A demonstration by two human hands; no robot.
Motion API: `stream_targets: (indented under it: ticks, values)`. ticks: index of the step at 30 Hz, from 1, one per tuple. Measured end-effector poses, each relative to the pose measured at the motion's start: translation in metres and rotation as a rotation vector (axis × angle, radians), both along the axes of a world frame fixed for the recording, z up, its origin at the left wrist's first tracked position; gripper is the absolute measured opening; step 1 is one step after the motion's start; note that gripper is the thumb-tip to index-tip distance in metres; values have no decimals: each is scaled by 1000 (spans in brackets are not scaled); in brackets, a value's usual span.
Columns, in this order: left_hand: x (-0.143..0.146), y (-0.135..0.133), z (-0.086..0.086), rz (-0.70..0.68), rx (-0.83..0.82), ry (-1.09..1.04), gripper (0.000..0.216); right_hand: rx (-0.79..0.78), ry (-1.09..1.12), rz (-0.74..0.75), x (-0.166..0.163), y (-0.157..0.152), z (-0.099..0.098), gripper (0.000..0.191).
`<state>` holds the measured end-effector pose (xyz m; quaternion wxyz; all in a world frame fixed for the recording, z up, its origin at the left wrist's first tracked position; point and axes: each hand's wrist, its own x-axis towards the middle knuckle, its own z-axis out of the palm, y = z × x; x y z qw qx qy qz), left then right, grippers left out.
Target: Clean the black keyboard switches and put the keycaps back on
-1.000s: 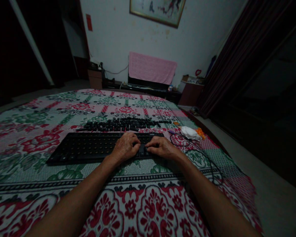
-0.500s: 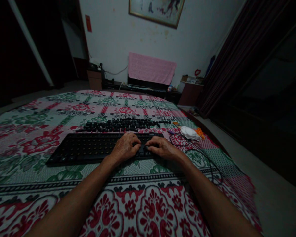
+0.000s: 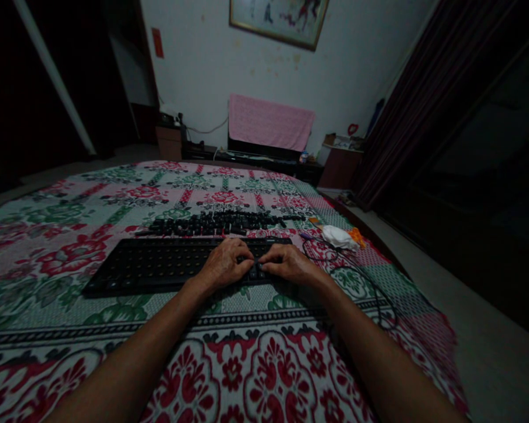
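A black keyboard (image 3: 158, 264) lies on the patterned bedspread, most of its keys bare of caps, with a few caps fitted along its near edge. Over its right part, my left hand (image 3: 226, 262) and my right hand (image 3: 288, 262) face each other with fingertips nearly touching. Thumb and fingers of both are closed around a small dark keycap (image 3: 257, 265), partly hidden by the fingertips. Behind the keyboard, several loose black keycaps (image 3: 211, 222) are spread in a long pile.
Right of the keyboard lie a black cable (image 3: 374, 288), a crumpled white bag (image 3: 338, 238) and something orange (image 3: 357, 237). The flowered bedspread (image 3: 233, 317) reaches a bed edge on the right. Beyond the bed, a pink towel (image 3: 271, 122) covers a screen.
My right hand has shifted slightly left, bringing the keycap close to my left fingertips. My left hand has barely moved; the keyboard and loose keycaps stay in place.
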<state>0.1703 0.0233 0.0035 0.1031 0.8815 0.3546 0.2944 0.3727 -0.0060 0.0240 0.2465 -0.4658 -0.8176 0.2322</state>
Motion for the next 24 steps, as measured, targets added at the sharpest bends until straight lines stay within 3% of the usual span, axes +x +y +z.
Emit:
stream_targets:
  ticks: [10,16,24]
  values:
    - [5,-7,4,-23,-28,58,18,-118,24,-21,-2,0,7,23]
    - [7,-9,3,5,-10,65,16,-83,7,28,2,1,6,23]
    - [13,-9,4,66,-53,39,15,-127,33,-113,-8,-1,4,19]
